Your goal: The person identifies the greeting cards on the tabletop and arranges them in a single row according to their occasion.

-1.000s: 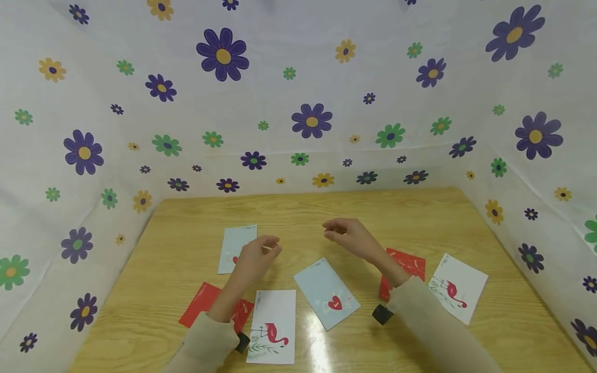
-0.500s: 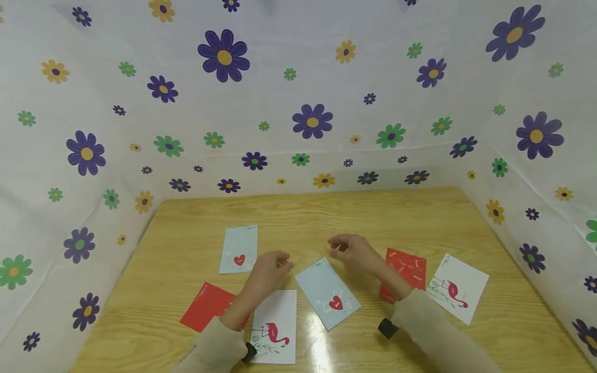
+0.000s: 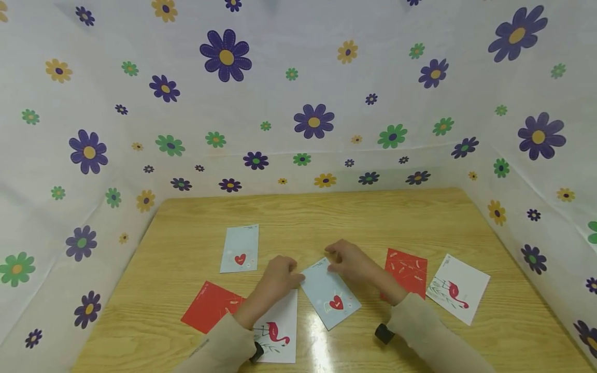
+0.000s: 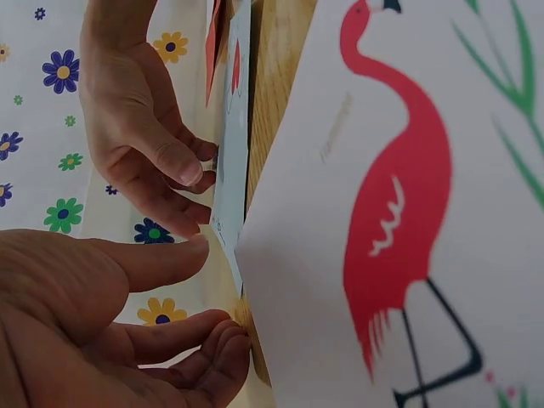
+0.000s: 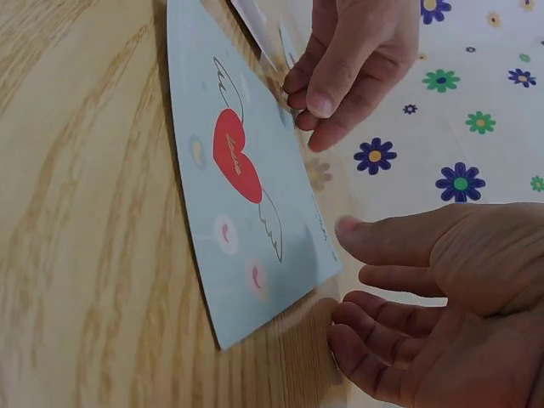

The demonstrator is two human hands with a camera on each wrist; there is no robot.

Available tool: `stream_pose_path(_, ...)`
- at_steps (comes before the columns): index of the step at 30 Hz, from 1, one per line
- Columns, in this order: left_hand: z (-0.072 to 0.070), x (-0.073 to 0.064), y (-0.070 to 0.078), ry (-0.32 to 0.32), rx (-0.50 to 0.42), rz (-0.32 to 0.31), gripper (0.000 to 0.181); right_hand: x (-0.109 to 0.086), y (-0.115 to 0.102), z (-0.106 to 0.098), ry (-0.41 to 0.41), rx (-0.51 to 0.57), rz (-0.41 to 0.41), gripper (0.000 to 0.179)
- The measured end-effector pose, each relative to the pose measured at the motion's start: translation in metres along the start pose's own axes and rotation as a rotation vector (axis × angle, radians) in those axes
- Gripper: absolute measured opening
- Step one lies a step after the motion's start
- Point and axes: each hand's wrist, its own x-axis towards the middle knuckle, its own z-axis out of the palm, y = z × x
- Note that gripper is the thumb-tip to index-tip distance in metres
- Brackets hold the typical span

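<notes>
Blue heart card (image 3: 330, 294), 1 pc., ctr., lying on table (image 3: 191, 223). L. hand (image 3: 278, 277) & R. hand (image 3: 352, 263) at its far end; thumbs apart from bent fingers, no pinch seen, contact unclear. Risk: thin, low edge; fingertips may slip, card skid.

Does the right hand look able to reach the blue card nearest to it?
Likely yes: the right hand is at the far end of this blue card and appears to hold nothing; the left hand, near another corner, seems not to block it.
</notes>
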Motion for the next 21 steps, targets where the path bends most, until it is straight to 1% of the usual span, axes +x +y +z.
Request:
stream_pose_path(2,0.001,0.0,0.003,-0.014,0.024,-0.021,0.028,0.0,-0.002,0.002,-0.016,-0.027,-0.005,0.046)
stream_pose_path(4,0.002,0.001,0.005,-0.027,0.046,-0.047,0.039,0.0,-0.003,0.004,-0.032,-0.05,-0.001,0.05)
stream_pose_path(6,0.003,0.002,0.007,-0.043,0.062,-0.07,0.043,0.0,-0.004,0.005,-0.04,-0.065,0.001,0.053)
stream_pose_path(10,0.006,0.003,0.01,-0.044,0.08,-0.112,0.047,0.001,-0.006,0.007,-0.057,-0.075,0.019,0.055)
stream_pose_path(13,0.009,0.004,0.011,-0.046,0.095,-0.12,0.049,0.001,-0.007,0.008,-0.068,-0.108,0.008,0.057)
stream_pose_path(17,0.013,0.004,0.013,-0.049,0.118,-0.098,0.049,0.001,-0.007,0.009,-0.069,-0.149,-0.022,0.058)
stream_pose_path(21,0.014,0.004,0.015,-0.054,0.112,-0.086,0.043,0.001,-0.006,0.01,-0.064,-0.143,-0.031,0.056)
